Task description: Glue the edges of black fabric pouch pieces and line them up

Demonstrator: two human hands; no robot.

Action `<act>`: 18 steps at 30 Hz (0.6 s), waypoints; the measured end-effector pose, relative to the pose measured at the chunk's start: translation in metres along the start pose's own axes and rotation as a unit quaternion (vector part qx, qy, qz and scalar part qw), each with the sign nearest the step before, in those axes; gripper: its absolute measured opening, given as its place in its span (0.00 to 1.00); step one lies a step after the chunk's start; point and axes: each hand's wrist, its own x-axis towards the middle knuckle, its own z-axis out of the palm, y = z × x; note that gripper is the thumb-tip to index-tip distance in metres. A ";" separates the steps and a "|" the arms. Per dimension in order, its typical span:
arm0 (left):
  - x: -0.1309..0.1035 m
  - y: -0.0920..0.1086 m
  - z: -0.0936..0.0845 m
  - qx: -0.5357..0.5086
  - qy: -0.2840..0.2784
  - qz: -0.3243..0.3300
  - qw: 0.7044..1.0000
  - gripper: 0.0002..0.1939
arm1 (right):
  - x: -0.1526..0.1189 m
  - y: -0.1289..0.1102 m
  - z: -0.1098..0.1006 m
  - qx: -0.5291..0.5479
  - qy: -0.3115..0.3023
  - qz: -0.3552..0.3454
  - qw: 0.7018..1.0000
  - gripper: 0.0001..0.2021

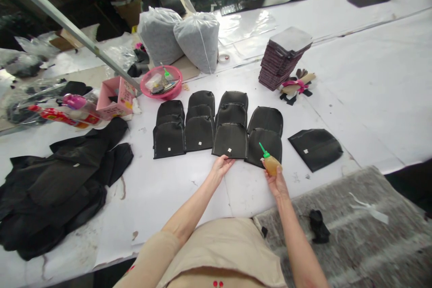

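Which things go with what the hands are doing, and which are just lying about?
Seem part of the job:
- green-tipped bottle, in the right hand
- black piece, its near edge at the left hand
- matching black pieces alongside

Probably just lying about:
- stuffed bags
- pink box
- tape roll

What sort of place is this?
Probably a workshop for making sewn or glued goods: overlapping black pieces, a stack of dark panels and a squeeze bottle above a long white table.
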 end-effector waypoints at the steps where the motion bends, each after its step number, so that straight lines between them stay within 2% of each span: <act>1: 0.001 0.001 0.002 -0.003 -0.008 0.011 1.000 0.16 | 0.000 0.001 -0.001 0.000 0.001 0.001 1.000 0.29; 6: -0.001 0.011 0.016 -0.009 -0.035 0.047 0.998 0.15 | 0.000 0.006 -0.004 0.010 -0.002 -0.007 1.000 0.28; 14: -0.009 0.044 0.059 -0.026 -0.117 0.111 0.987 0.15 | 0.001 0.009 -0.006 0.004 0.009 -0.012 1.000 0.26; 16: -0.006 0.047 0.062 -0.037 -0.125 0.120 0.984 0.14 | 0.001 0.010 -0.006 0.008 0.006 -0.011 1.000 0.26; 18: 0.001 0.046 0.061 -0.041 -0.106 0.112 0.987 0.14 | 0.000 0.010 -0.006 0.009 0.006 -0.009 1.000 0.26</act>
